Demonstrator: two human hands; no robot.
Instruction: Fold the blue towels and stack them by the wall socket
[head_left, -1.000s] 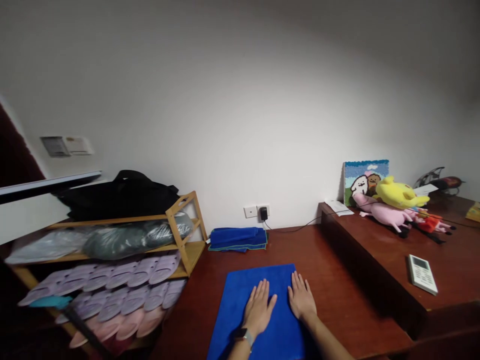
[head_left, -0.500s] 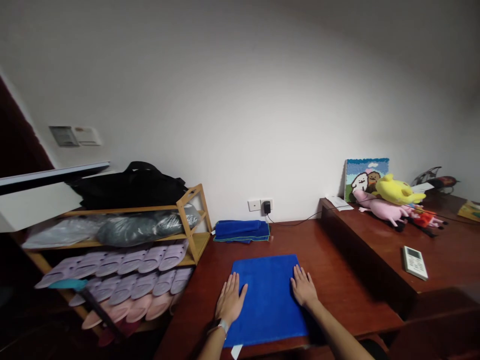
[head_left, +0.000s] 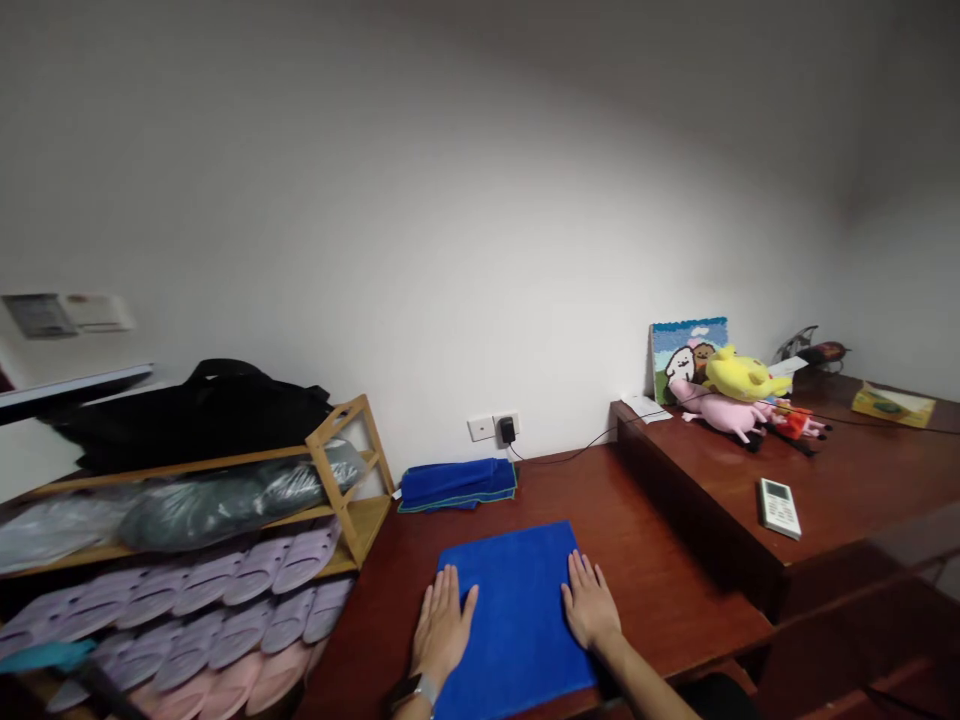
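Observation:
A blue cloth [head_left: 517, 620] lies spread flat on the brown wooden table [head_left: 660, 570], near its front edge. My left hand [head_left: 442, 620] rests palm down along the cloth's left edge, fingers stretched out and thumb apart. On the opposite edge, my right hand [head_left: 591, 603] lies flat with its fingers extended, partly on the cloth and partly over the wood. Neither hand grips anything. Behind the spread cloth, a folded pile of blue cloths [head_left: 457, 484] with a yellow-green hem sits against the wall.
A wooden shoe rack [head_left: 349, 490] with several slippers [head_left: 247, 570] and a black bag [head_left: 202, 410] stands left. On the raised desk at right are plush toys [head_left: 739, 385], a white remote [head_left: 780, 508] and a tissue pack [head_left: 892, 404]. A black charger [head_left: 507, 430] is plugged into the wall.
The camera view has shifted to the right and tilted slightly, so the scene sits further left. Both hands stay flat at the cloth's sides.

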